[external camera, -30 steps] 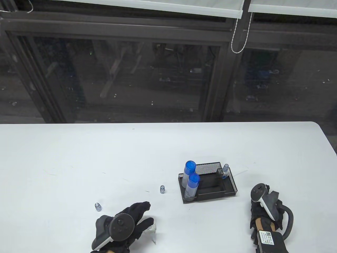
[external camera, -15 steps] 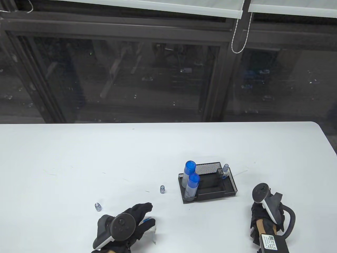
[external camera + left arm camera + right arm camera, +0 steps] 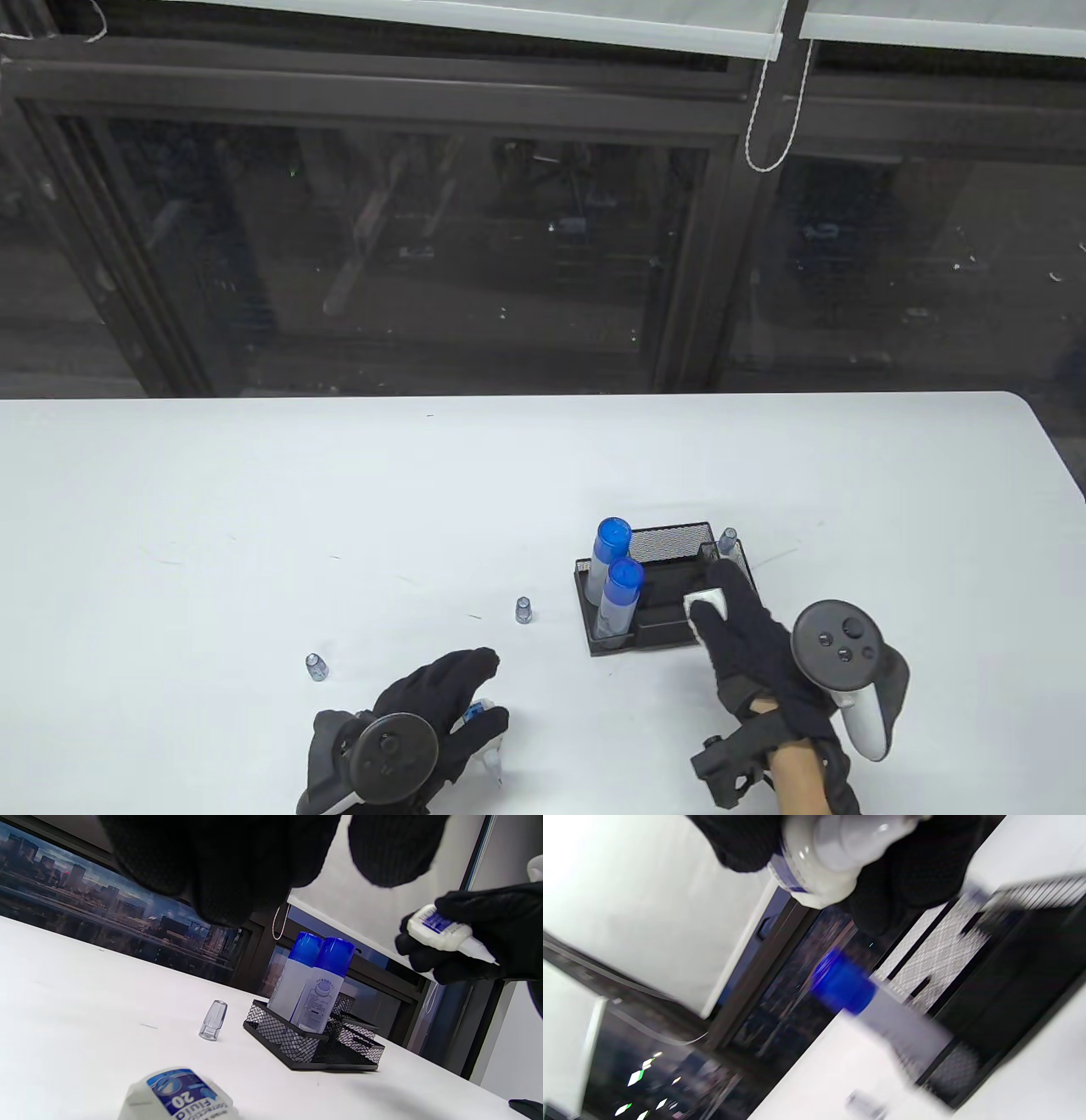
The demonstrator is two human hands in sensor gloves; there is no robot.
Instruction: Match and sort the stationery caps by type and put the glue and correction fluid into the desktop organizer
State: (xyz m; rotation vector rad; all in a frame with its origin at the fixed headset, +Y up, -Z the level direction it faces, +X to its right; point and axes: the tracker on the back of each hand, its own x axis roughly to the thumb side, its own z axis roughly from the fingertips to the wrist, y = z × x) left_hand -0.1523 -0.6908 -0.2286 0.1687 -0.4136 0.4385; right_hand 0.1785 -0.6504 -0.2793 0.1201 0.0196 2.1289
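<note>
Moved: right hand [image 3: 747,645] had come forward over the mesh organizer [image 3: 738,567], gripping a correction fluid bottle [image 3: 707,604].
Left hand [image 3: 433,709]: gripped another correction fluid bottle [image 3: 485,737] near the surface [image 3: 254,509].

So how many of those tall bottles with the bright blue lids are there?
2. Both stand upright at the left end of the black mesh organizer: one blue-capped bottle farther back, the other blue-capped bottle just in front of it. None seem hidden.

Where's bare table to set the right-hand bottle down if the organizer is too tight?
Bare table lies right of the organizer, and far of it toward the window. Crowded: the glue sticks fill its left end, loose caps and the left hand lie left.
</note>
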